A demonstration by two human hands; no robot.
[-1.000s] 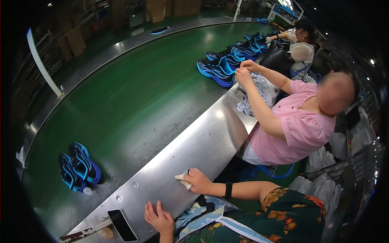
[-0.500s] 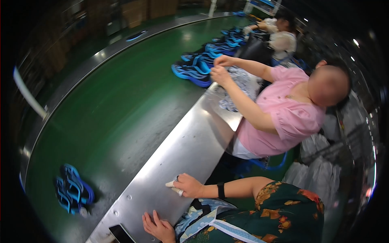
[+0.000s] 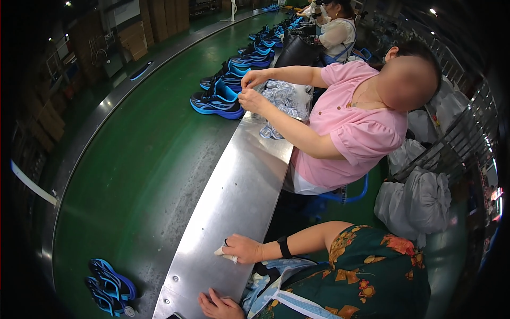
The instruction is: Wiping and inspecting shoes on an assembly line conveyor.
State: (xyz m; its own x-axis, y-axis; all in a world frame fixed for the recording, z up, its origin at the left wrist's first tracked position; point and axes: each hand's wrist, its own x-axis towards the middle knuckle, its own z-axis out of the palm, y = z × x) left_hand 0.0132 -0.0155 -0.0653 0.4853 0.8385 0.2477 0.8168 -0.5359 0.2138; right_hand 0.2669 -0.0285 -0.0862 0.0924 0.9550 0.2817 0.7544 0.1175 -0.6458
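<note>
Your left hand [image 3: 220, 307] lay open and empty, fingers extended, on the near metal ledge [image 3: 218, 207]. Your right hand [image 3: 241, 250], farther along it, was partly curled, fingertips white-covered; its grip could not be determined. The blue-black shoes [image 3: 115, 280] stood near left on the green surface [image 3: 138, 181].

Brn boxes [image 3: 170, 16] & grn flr [image 3: 205, 23]

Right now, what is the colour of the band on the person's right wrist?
The wristband is black; the head view shows it best.
</note>
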